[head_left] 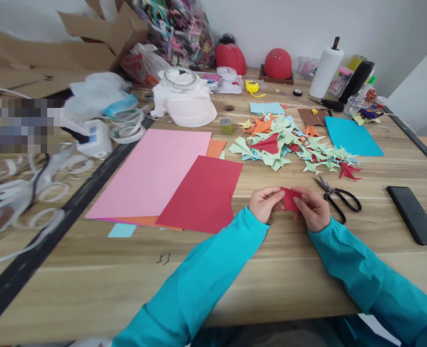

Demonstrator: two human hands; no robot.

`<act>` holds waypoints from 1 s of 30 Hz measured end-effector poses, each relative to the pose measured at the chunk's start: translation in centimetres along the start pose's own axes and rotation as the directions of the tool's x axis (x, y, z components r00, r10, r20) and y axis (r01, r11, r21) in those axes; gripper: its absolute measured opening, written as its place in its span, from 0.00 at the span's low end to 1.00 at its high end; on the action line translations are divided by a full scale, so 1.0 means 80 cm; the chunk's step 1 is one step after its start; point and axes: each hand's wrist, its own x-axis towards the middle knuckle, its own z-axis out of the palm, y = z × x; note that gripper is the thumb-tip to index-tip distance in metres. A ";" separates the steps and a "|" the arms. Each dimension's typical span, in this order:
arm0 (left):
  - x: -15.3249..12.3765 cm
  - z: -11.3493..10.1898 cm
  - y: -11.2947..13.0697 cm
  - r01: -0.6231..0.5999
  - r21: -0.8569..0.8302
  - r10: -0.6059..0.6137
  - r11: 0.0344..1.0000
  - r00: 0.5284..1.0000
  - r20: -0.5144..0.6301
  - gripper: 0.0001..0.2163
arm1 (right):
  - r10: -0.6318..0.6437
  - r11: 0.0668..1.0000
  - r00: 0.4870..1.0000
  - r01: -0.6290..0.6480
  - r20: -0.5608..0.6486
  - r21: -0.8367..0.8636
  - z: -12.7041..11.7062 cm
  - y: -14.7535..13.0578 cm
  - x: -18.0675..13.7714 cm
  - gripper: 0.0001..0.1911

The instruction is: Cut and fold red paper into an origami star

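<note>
A small piece of red paper (289, 199) is pinched between my two hands, above the near part of the wooden table. My left hand (264, 204) grips its left edge with thumb and fingers. On the right side, my right hand (313, 209) holds it the same way, fingertips closed. Black-handled scissors (338, 195) lie just right of my right hand, blades pointing away. Behind my hands spreads a heap of folded paper shapes (282, 140), mostly pale green with some orange and red. A red sheet (206, 193) lies left of my left hand, partly over a pink sheet (155, 168).
A black phone (414, 214) lies at the right. Farther back are a blue sheet (353, 136), a green tape roll (226, 126), a white cap (188, 103) and a paper roll (326, 72). White cables and strips (50, 193) tangle at the left, near a cardboard box (54, 58).
</note>
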 end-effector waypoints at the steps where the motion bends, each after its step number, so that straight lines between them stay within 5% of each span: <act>1: 0.000 0.000 0.000 0.000 -0.006 0.000 1.000 1.000 0.008 0.17 | -0.019 1.000 1.000 0.019 -0.003 -0.018 0.000 0.000 0.000 0.13; 13: 0.000 -0.004 0.001 -0.024 0.085 0.018 0.996 0.998 0.068 0.14 | -0.115 0.983 0.989 0.126 0.090 -0.135 -0.006 -0.001 -0.003 0.12; 22: -0.002 -0.002 0.002 -0.097 0.158 0.090 0.983 0.995 0.053 0.14 | 0.189 0.972 0.977 -0.200 0.101 0.123 -0.005 0.001 0.004 0.21; 30: -0.007 0.002 0.008 -0.130 0.218 0.117 0.967 0.991 0.069 0.13 | 0.241 0.953 0.956 -0.266 0.167 0.146 -0.003 -0.002 0.007 0.16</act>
